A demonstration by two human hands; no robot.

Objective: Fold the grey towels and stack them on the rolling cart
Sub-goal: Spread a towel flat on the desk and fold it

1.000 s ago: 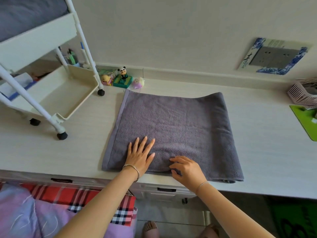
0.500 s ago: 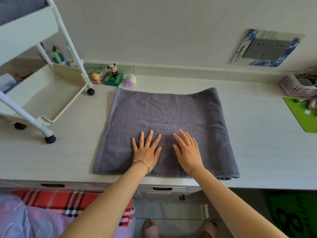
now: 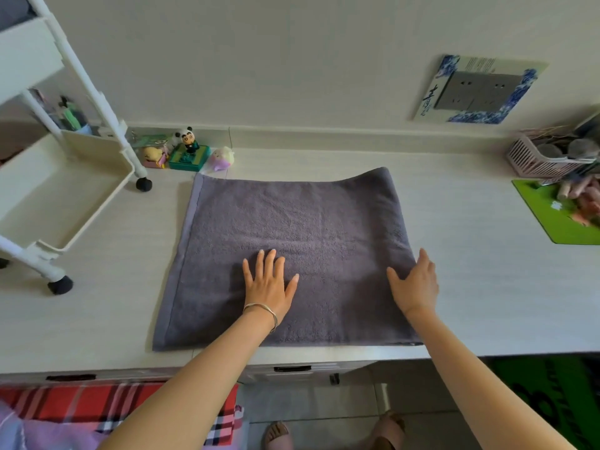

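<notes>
A grey towel (image 3: 292,228) lies flat on the white desk (image 3: 470,271), folded into a rough square. My left hand (image 3: 269,284) presses flat on the towel's near middle, fingers spread, a bangle on the wrist. My right hand (image 3: 414,284) lies open at the towel's right edge, fingers straight. The white rolling cart (image 3: 61,190) stands on the desk at the left; its lower tray is bare. A grey cloth (image 3: 13,9) shows on the cart's top shelf at the frame's upper left corner.
Small toy figures (image 3: 188,151) stand against the wall behind the towel. A pink basket (image 3: 539,157) and a green mat (image 3: 558,219) with small items are at the right. A plaid blanket (image 3: 97,407) lies below the desk's front edge.
My right hand slid from the towel's middle out to its right edge. My left hand stayed pressed flat near the middle. The camera shifted slightly.
</notes>
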